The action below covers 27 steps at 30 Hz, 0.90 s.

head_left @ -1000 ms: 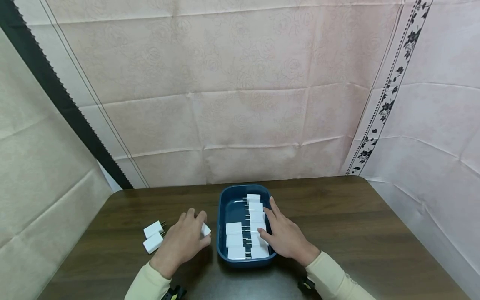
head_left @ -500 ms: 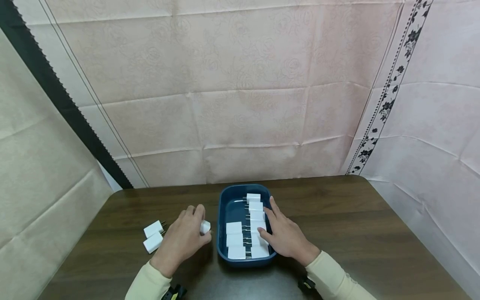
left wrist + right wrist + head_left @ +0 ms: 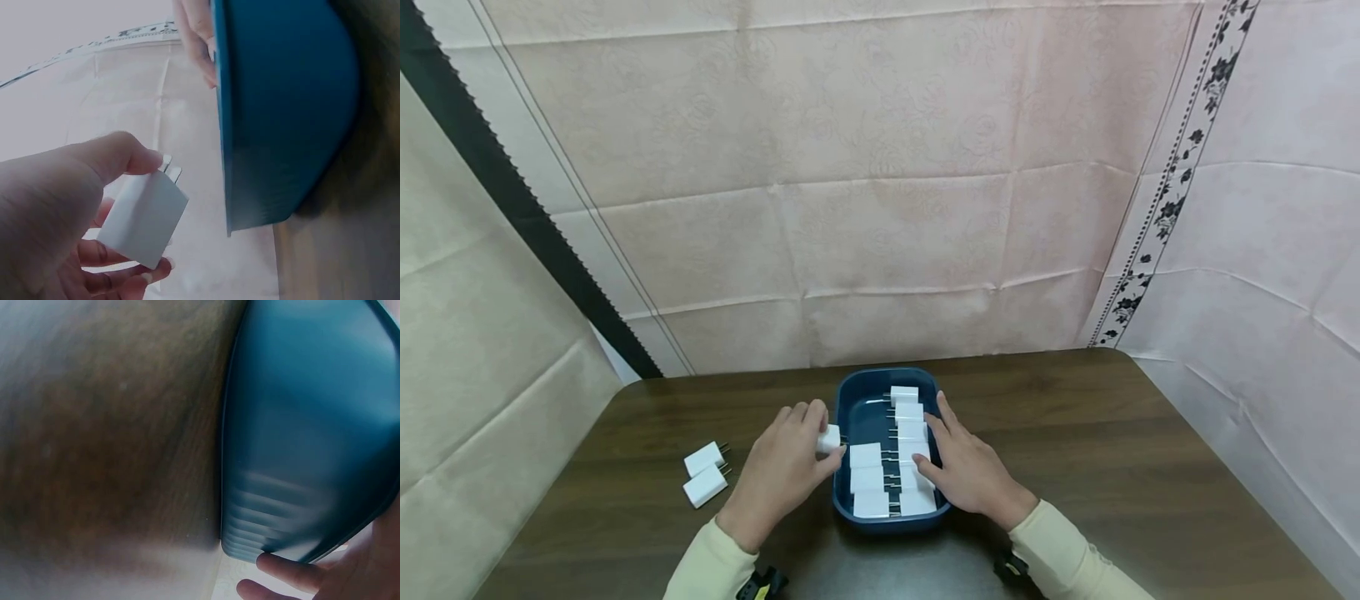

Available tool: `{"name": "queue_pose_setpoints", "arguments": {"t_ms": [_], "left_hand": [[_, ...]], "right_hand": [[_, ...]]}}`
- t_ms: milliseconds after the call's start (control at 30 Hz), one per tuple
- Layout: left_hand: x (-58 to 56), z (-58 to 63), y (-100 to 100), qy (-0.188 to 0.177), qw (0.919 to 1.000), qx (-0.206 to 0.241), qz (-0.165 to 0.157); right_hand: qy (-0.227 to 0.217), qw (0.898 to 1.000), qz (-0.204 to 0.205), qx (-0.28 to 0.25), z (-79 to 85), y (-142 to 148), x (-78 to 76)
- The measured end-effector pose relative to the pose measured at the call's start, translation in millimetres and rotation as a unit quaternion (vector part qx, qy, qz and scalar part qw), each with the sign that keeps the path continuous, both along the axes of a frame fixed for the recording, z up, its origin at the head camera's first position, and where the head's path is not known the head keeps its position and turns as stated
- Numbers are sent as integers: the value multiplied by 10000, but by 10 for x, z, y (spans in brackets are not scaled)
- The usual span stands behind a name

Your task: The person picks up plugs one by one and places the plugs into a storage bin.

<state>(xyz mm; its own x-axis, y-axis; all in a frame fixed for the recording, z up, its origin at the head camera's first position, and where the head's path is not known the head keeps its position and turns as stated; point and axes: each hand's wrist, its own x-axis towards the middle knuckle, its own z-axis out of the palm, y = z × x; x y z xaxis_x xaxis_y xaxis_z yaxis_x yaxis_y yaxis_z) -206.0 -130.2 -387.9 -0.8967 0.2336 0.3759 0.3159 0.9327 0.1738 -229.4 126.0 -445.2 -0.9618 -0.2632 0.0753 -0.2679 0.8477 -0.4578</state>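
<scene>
My left hand point(image 3: 790, 458) pinches a white plug-in charger point(image 3: 145, 215) between thumb and fingers, its two metal prongs pointing at the blue tray point(image 3: 895, 523). In the head view the charger is right at the tray's left rim. My right hand point(image 3: 973, 475) rests over the right rim, thumb and a finger reaching inside above the chargers, other fingers point(image 3: 290, 572) along the outer wall. Inside, a right column of white chargers point(image 3: 912, 432) has prongs facing left. A shorter column of chargers point(image 3: 867, 479) fills the near left, prongs facing right.
Two more white chargers point(image 3: 705, 486) lie side by side on the brown wooden table point(image 3: 1120, 500), left of my left hand. Pale cloth point(image 3: 880, 208) hangs behind the table and along both sides.
My left hand has moved right with the charger, bringing it up to the tray's left rim. My right hand and the tray have stayed in place.
</scene>
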Motion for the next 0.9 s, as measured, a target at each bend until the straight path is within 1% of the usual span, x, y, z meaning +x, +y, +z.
{"name": "queue_pose_setpoints", "arguments": {"t_ms": [67,133,233,367,567,733,900], "left_hand": [[4,-22,24,261,9993,-233,-144],[2,-41,42,431,9980,-366,-277],[-3,-59,70,509,9968,-379,-483],[-17,-76,102,423,9962,-267,-716],[-65,-104,150,481,9929,-380,-1019],[-122,-147,182,466,9904,-567,-1174],[-182,-198,202,373,9889,-770,-1217]], "right_hand": [[1,10000,6,-15,2,-4,1],[11,10000,20,-18,1,-7,1],[23,10000,31,-8,-4,-5,2],[31,10000,44,4,-8,-2,1],[7,10000,36,-44,-7,7,1],[6,10000,65,-57,-9,15,0],[7,9999,102,-81,-9,22,-1]]}}
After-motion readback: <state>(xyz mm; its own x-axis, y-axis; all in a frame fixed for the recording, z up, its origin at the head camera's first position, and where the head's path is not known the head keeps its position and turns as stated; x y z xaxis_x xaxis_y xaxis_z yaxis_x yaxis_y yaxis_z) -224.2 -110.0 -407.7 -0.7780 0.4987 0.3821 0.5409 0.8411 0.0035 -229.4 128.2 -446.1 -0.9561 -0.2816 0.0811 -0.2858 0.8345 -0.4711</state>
